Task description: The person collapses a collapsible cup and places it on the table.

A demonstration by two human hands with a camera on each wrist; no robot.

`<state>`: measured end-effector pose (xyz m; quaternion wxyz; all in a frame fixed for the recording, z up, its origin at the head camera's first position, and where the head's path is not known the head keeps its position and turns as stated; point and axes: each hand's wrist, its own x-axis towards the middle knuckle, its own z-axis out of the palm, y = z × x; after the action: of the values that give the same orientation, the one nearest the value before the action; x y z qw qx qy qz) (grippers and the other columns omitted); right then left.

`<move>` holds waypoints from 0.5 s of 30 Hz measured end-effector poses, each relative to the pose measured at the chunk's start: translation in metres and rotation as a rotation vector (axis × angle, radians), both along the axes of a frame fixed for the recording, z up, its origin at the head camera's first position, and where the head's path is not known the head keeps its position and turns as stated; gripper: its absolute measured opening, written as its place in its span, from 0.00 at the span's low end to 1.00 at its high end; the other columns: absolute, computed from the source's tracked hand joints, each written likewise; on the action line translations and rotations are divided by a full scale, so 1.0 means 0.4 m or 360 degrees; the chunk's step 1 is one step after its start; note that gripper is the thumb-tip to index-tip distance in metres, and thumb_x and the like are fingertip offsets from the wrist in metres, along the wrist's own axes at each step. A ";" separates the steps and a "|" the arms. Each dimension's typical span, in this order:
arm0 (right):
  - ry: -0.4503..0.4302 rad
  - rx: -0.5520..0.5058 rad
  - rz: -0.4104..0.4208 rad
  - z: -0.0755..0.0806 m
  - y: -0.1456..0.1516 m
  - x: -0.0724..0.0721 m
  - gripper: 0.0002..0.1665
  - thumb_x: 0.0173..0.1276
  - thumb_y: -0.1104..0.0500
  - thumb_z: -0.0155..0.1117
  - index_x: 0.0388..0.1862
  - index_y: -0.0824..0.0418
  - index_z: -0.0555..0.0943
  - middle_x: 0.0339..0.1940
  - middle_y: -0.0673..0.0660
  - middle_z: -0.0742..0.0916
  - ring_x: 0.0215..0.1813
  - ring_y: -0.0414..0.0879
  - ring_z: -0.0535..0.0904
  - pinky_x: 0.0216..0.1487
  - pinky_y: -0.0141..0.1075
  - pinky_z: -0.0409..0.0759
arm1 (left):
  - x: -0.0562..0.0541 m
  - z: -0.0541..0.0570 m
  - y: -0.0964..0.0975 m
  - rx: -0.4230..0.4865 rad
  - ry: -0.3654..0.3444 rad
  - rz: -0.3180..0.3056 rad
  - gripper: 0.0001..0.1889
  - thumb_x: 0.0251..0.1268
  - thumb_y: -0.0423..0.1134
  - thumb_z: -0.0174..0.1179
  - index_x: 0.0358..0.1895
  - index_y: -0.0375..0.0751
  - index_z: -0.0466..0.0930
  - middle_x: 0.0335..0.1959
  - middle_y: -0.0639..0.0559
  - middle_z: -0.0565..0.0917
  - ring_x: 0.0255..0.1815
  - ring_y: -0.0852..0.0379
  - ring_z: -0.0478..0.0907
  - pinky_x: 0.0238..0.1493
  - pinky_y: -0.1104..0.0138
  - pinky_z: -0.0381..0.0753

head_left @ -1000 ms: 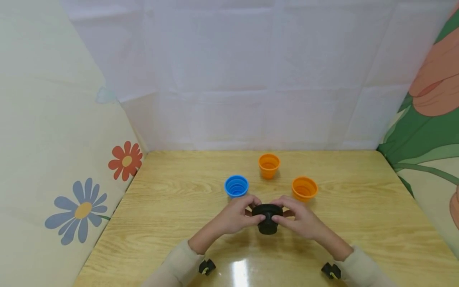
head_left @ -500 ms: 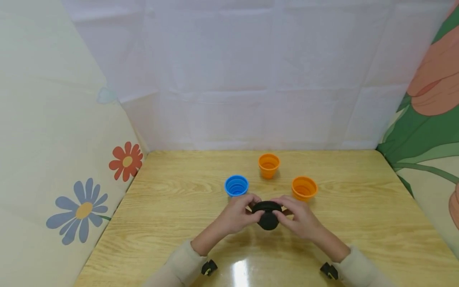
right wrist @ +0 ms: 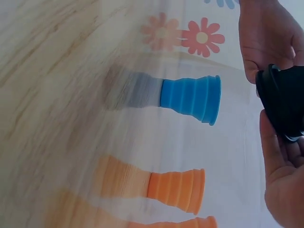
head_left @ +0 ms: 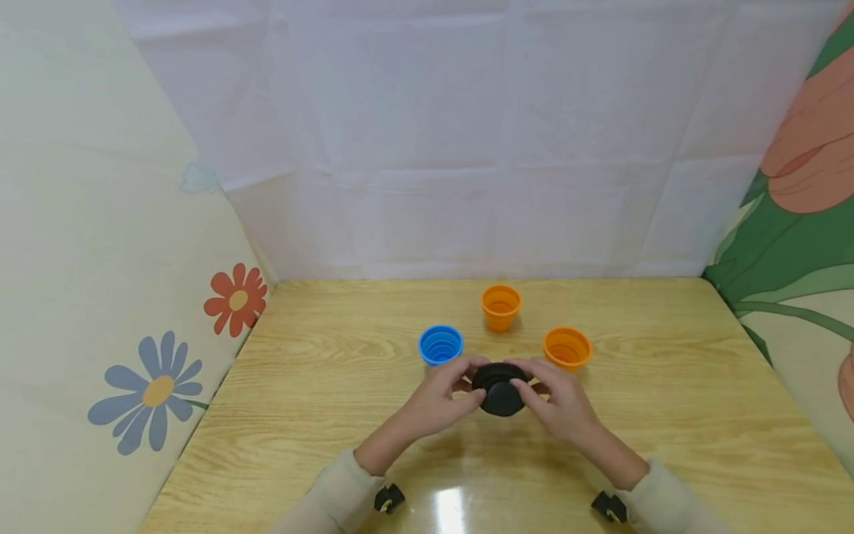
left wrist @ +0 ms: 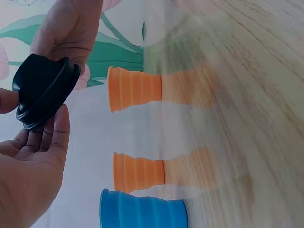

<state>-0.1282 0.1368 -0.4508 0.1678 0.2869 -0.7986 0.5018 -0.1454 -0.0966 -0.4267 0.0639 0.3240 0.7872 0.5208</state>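
Between both hands, above the table, is a black collapsible cup [head_left: 502, 399], tilted so that its round base faces the head camera. My left hand [head_left: 442, 400] grips its left side, thumb on the near face and fingers behind the rim. On the opposite side my right hand [head_left: 559, 400] holds it the same way. In the left wrist view the black cup [left wrist: 42, 90] looks short, with a wide rim. The right wrist view shows the black cup [right wrist: 285, 99] cut off by the frame edge. A blue collapsible cup [head_left: 440, 345] stands just beyond my left hand.
Two orange collapsible cups stand upright on the wooden table [head_left: 320, 386]: one farther back [head_left: 501, 308], the other beyond my right hand [head_left: 567, 348]. White cloth [head_left: 467, 148] hangs behind the table, with flower-printed sheets on both sides.
The black cup has tipped, its base swinging up toward the head camera, and it looks shorter than before. Both thumbs have shifted outward from its middle. The coloured cups stay put.
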 end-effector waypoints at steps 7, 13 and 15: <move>-0.0592 -0.0264 0.0279 0.023 0.020 0.005 0.21 0.77 0.65 0.57 0.67 0.68 0.76 0.57 0.66 0.84 0.55 0.36 0.80 0.52 0.31 0.84 | 0.000 0.004 0.005 0.0083 0.0002 0.0056 0.18 0.70 0.29 0.59 0.61 0.34 0.76 0.46 0.42 0.83 0.45 0.55 0.79 0.47 0.68 0.85; -0.0830 -0.0392 0.0478 0.035 0.030 0.008 0.29 0.77 0.65 0.57 0.74 0.70 0.67 0.62 0.70 0.78 0.60 0.40 0.78 0.59 0.31 0.80 | 0.003 0.008 0.005 0.0168 -0.0029 0.0089 0.18 0.73 0.30 0.58 0.63 0.31 0.75 0.47 0.39 0.83 0.46 0.55 0.79 0.45 0.68 0.84; -0.0828 -0.0424 0.0491 0.036 0.029 0.008 0.29 0.77 0.66 0.57 0.74 0.71 0.66 0.63 0.69 0.78 0.61 0.38 0.78 0.60 0.31 0.80 | 0.004 0.009 0.004 0.0200 -0.0068 0.0078 0.19 0.74 0.30 0.56 0.65 0.31 0.74 0.48 0.38 0.83 0.46 0.56 0.78 0.45 0.68 0.84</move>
<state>-0.1251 0.1484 -0.4366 -0.0837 0.2423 -0.6890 0.6779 -0.1436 -0.0949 -0.4233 0.0474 0.2969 0.7591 0.5774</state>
